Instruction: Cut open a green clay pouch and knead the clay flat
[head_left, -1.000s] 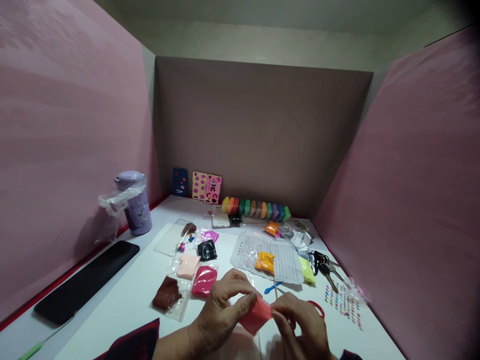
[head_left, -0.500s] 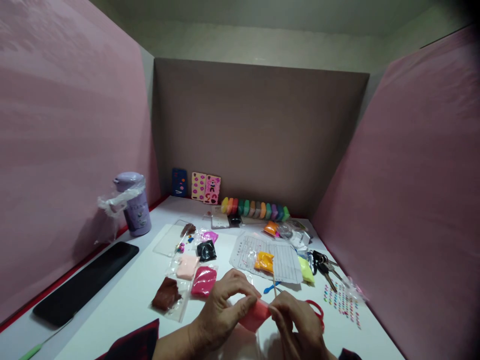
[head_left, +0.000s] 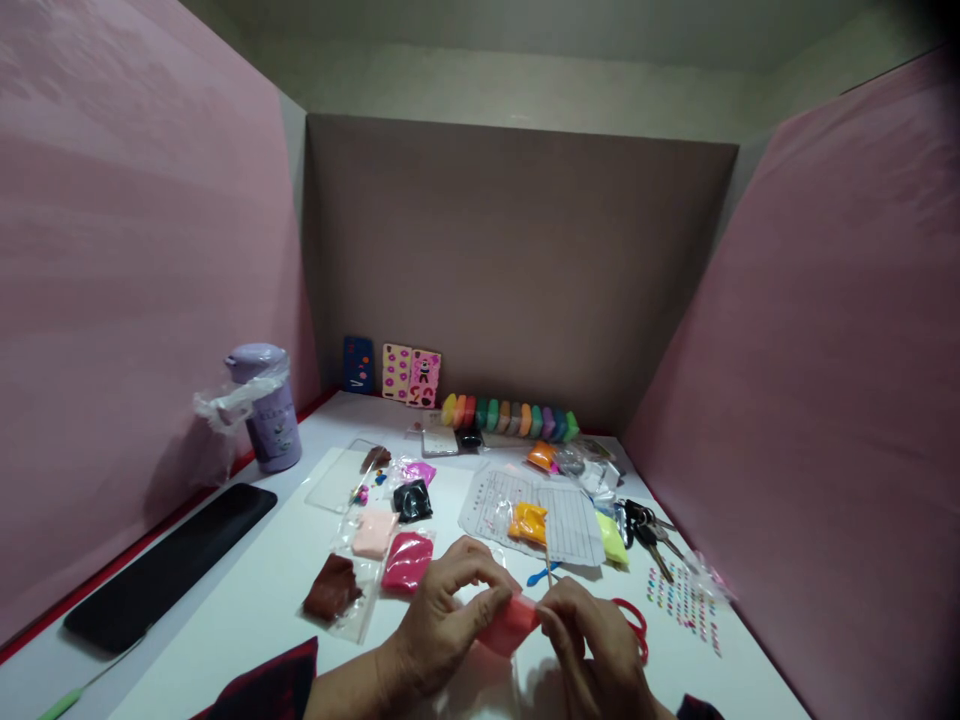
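Left hand angles in from the near left, fingers arched, thumb pinching the coral pack by its left side, while the right hand, knuckles up, nips its right corner. So the pack's near middle, between both hands; red scissors sit just right, pink clay just left, paper farther out.
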